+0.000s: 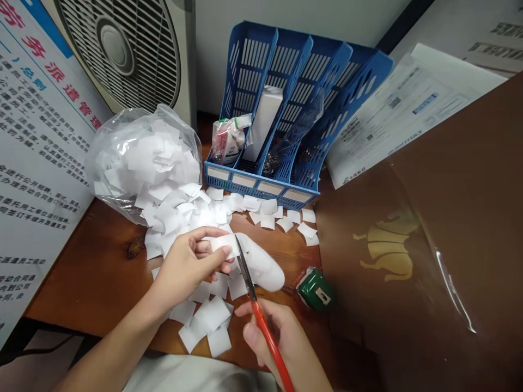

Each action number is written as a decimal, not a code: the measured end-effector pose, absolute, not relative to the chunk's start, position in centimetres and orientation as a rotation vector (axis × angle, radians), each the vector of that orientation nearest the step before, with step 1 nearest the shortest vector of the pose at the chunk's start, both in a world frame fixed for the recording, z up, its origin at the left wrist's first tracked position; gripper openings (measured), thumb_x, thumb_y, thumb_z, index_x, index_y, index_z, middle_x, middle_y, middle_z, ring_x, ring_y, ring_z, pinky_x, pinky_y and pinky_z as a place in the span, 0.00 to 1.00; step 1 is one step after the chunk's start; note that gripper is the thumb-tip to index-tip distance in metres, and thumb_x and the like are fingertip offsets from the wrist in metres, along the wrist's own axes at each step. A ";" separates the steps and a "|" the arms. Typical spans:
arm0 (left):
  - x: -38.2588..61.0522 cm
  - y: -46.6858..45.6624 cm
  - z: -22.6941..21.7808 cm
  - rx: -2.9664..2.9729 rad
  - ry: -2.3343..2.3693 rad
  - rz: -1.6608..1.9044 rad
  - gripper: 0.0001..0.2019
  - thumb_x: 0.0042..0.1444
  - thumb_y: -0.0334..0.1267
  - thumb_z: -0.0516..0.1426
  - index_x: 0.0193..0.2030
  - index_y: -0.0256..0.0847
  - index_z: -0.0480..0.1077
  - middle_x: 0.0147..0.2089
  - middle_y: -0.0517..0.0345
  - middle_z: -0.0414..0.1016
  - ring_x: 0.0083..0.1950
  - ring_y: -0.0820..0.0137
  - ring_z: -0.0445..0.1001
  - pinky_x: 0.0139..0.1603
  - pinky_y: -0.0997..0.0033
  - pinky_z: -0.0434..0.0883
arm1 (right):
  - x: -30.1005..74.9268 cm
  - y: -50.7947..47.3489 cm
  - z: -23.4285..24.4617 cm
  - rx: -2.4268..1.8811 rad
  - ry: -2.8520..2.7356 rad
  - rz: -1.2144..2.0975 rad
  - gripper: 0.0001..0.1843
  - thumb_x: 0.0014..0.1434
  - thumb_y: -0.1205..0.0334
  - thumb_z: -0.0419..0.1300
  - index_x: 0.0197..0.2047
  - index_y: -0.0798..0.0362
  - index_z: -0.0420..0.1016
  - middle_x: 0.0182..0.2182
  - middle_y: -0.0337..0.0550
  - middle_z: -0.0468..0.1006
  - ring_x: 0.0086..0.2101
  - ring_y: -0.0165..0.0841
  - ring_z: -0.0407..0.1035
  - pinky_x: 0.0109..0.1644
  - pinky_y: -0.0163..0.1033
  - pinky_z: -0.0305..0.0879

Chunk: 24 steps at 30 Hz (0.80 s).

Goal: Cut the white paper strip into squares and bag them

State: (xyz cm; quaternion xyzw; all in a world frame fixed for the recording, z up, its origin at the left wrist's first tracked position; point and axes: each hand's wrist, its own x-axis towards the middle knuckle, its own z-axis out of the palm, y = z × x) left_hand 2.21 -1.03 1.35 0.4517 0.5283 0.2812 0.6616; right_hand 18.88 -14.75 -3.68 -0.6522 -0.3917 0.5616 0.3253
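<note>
Red-handled scissors (pixel 254 302) I record, head view: held in my right hand (pixel 291 333), fingers curled round them, crossing a paper strip (pixel 265 268). My left hand (pixel 183 269) pinches that strip between fingers, above paper squares (pixel 213 314) on the counter (pixel 98 277).

On the poster (pixel 41 218) at left I read 劳务派遣管理 in red and 总则 in blue, above black lines of Chinese. A gold animal emblem (pixel 388 239) marks the brown panel (pixel 445 218). Print on the white envelope (pixel 402 98) is too small for me to make out.
</note>
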 end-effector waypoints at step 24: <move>2.0 -1.9 0.5 0.994 1.055 0.647 0.18 0.59 0.40 0.67 0.50 0.36 0.69 0.31 0.53 0.84 0.30 0.71 0.82 0.24 0.83 0.73 | 19.3 -14.6 -5.6 -1.376 -0.991 1.634 0.37 0.56 0.29 0.62 0.47 0.56 0.77 0.22 0.34 0.64 0.20 0.26 0.57 0.26 0.35 0.57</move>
